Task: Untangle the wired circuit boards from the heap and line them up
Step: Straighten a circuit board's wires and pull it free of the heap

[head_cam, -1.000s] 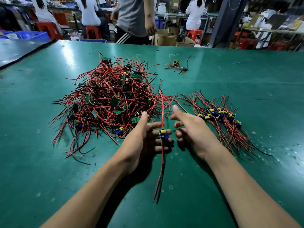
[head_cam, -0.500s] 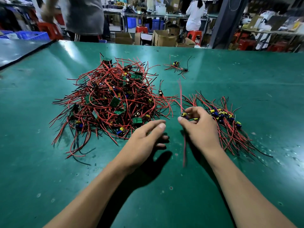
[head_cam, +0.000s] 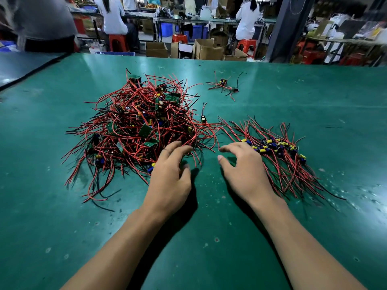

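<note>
A tangled heap [head_cam: 136, 126] of small green circuit boards with red and black wires lies left of centre on the green table [head_cam: 209, 237]. To its right, a row of sorted boards [head_cam: 278, 147] lies side by side, wires fanned out. My left hand [head_cam: 169, 170] reaches to the heap's near right edge, its fingertips touching red wires. My right hand [head_cam: 243, 166] hovers with loosely spread fingers at the left end of the row, holding nothing. One loose board [head_cam: 202, 118] sits between heap and row.
A small separate cluster of wired boards [head_cam: 225, 85] lies farther back. A darker table [head_cam: 18, 65] adjoins at the left. Beyond the far edge are cardboard boxes [head_cam: 207, 50], red stools and people at benches.
One second ago both hands held a single wired board between them. My right hand carried it to the left end of the row and let go. My left hand moved up to the heap.
</note>
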The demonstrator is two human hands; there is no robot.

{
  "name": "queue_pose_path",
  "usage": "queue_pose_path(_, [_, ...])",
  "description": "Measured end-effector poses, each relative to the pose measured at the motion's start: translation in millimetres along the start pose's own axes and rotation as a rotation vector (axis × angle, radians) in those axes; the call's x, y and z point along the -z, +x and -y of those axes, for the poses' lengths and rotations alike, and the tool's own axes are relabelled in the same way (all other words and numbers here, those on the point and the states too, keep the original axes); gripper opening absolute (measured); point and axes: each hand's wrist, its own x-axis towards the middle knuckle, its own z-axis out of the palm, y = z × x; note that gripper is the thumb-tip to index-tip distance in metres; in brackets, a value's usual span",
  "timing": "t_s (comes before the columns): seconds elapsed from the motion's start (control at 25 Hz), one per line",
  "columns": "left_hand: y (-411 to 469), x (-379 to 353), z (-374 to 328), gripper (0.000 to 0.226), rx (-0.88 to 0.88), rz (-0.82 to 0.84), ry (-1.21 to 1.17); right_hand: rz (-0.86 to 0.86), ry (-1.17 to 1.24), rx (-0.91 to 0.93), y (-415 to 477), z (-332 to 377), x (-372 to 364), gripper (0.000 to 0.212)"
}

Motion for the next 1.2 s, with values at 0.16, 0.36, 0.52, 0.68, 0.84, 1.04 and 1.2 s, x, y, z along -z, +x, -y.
queue_pose_path(0.16, [4.2, 4.1, 7.8, 0.055, 0.110, 0.087, 0.190, 0.047, 0.019, -0.051, -0.4, -4.5, -1.0, 0.021])
queue_pose_path(0.36, [1.9, 10.1, 8.4, 0.049, 0.111, 0.011, 0.282, 0.054, 0.058, -0.064, -1.4, -0.9, -3.0, 0.015])
queue_pose_path(0.52, [1.6, 11.3, 8.5, 0.044, 0.109, -0.003, 0.354, 0.056, 0.073, -0.074, -1.5, -0.1, -1.2, 0.013])
queue_pose_path(0.68, [0.5, 11.8, 10.0, 0.041, 0.108, 0.002, 0.368, 0.065, 0.084, -0.085, -1.8, 0.6, -0.5, 0.013])
queue_pose_path(0.84, [-2.4, 11.3, 5.6, 0.031, 0.002, -0.035, 0.320, 0.065, 0.111, -0.091, -2.1, 3.9, 1.7, 0.012])
queue_pose_path(1.04, [-5.8, 8.0, -1.4, 0.014, -0.228, -0.151, 0.116, 0.260, 0.455, -0.193, -2.6, 18.0, 6.6, 0.015])
queue_pose_path(1.2, [-13.3, 0.2, -8.5, 0.015, -0.327, -0.148, 0.013, 0.544, 0.958, -0.379, -3.7, 29.1, 13.0, 0.020])
